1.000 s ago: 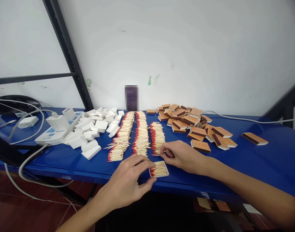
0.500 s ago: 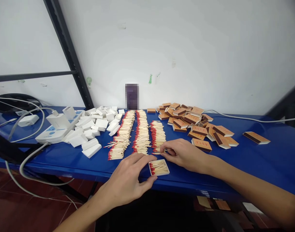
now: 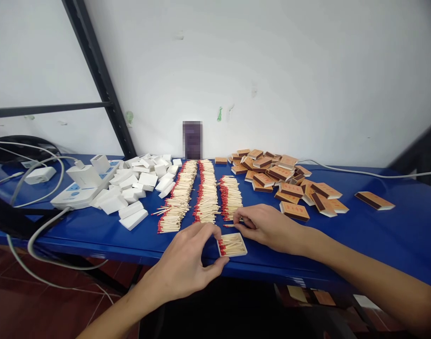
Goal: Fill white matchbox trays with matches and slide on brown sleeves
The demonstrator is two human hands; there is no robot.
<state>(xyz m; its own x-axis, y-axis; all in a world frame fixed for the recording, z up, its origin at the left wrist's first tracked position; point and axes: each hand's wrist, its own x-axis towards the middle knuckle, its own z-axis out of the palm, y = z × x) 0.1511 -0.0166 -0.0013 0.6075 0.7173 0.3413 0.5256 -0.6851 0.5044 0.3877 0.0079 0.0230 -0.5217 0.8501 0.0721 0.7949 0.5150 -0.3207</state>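
Note:
My left hand [image 3: 192, 261] grips the left end of a white matchbox tray [image 3: 244, 254] between thumb and index finger, near the table's front edge. Red-headed matches [image 3: 231, 244] lie inside it, heads to the left. Just behind the tray, my right hand [image 3: 263, 225] is closed in a pinch on a single match [image 3: 228, 225], whose red head points left. Its fingertips are beside the near end of the shortest row of matches [image 3: 231, 195]. Two longer match rows, a middle one [image 3: 207, 193] and a left one [image 3: 182, 195], run back toward the wall.
White trays [image 3: 138, 176] are heaped at left beside a power strip [image 3: 72, 194] with cables. Orange-brown matchbox sleeves [image 3: 281, 176] form a pile at right, with one sleeve [image 3: 374, 200] apart. A blurred dark rectangle [image 3: 192, 140] stands against the wall. Black shelf posts [image 3: 102, 77] frame the blue table [image 3: 360, 240].
The pinched match has come slightly away from the short row toward me. My left index finger has curled more on the tray, which stays in place.

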